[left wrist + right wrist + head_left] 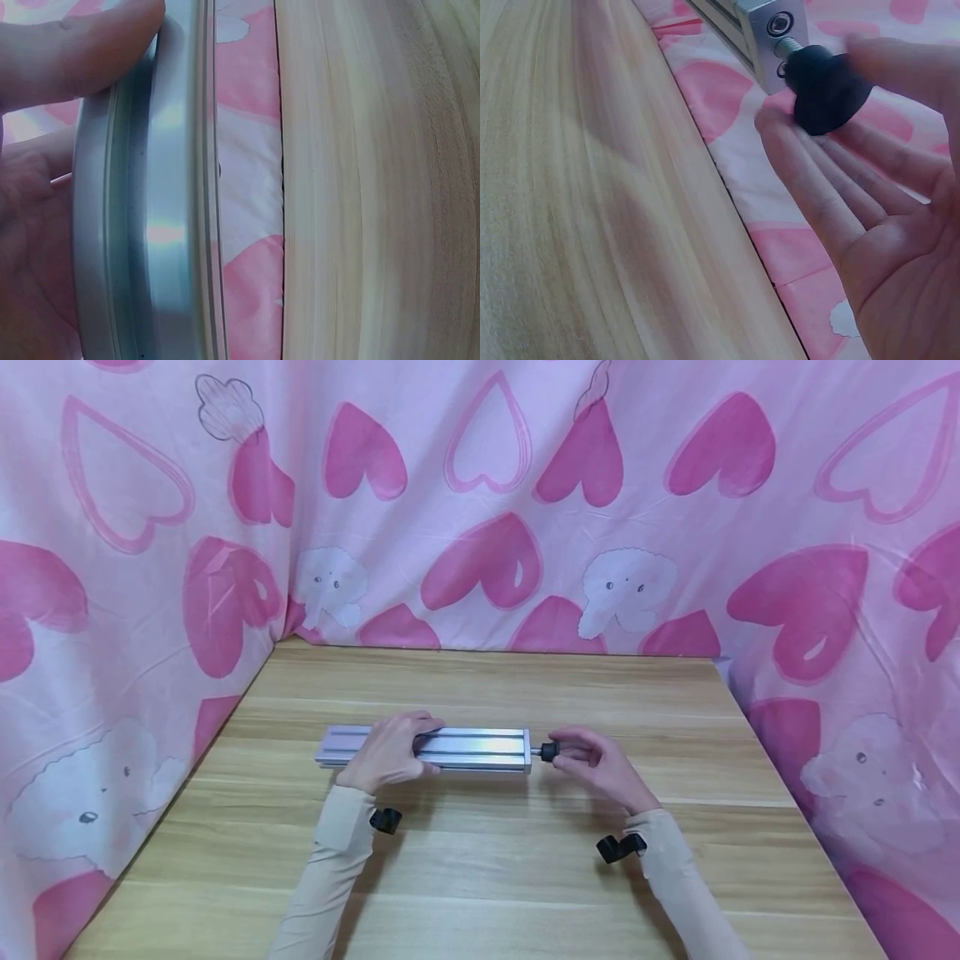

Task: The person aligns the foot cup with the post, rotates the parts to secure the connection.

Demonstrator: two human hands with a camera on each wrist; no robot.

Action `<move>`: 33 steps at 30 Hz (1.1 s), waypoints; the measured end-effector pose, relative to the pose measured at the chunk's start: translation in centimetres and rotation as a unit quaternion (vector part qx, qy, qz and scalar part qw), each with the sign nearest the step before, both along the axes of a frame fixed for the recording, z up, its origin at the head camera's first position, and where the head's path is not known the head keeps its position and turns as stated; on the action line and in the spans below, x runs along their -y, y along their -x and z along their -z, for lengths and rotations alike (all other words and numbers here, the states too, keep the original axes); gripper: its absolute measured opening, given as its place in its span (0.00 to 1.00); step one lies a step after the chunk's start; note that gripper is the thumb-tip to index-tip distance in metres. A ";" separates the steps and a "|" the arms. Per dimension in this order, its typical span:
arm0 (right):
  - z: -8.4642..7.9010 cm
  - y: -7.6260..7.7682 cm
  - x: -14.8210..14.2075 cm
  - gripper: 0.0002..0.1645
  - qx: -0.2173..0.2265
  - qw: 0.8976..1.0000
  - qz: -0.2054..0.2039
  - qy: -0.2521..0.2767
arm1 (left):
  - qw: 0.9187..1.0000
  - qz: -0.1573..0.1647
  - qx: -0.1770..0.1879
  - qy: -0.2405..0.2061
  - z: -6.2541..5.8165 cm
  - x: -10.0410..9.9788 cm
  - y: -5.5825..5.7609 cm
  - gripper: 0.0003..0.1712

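Aluminium profile (pixel 480 747) lay crosswise, left to right, apart from the bench and over its middle. From its right end plate (pixel 527 752) projected a short threaded stem (pixel 789 48) carrying a black foot (pixel 829 90).

Left hand (pixel 390 747) gripped the profile left of its middle, fingers spanning the slotted face. Right hand (pixel 600 768) was at the foot, its fingers (pixel 802 165) closed narrowly about the rim; blur there, so pressure could not be told.

Judged step: turning the foot on its stem. Good practice here: left hold firm, so the profile could not roll; foot turned by the fingertips in short strokes, in line with the stem. A sideways pull would risk binding the thread.

Bench (pixel 480 877) was wood-grained; heart-printed curtain (pixel 487 443) stood along its far edge and both sides. Each sleeve bore a black mount (pixel 386 821) near the wrist.
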State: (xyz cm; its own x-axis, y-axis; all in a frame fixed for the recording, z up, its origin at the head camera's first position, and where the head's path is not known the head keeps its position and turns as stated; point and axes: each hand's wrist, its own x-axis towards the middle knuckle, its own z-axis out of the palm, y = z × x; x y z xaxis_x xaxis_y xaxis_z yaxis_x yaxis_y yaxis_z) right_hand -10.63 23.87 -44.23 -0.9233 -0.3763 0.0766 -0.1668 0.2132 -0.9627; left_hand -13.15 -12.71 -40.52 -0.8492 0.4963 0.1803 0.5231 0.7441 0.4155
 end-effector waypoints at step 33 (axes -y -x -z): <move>-0.2 0.1 0.2 0.26 0.049 0.998 0.019 -0.028 | 1.000 -0.012 0.022 -0.002 -0.5 0.1 -0.2 0.39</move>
State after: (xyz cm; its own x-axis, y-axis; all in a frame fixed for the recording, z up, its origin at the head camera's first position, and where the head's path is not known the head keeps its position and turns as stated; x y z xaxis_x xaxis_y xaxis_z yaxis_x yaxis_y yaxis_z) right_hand -10.72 23.64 -43.98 -0.9393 -0.3413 -0.0343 -0.0639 0.2724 -0.9601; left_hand -12.94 -12.85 -40.00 -0.8681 0.4752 0.1435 0.4860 0.7549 0.4404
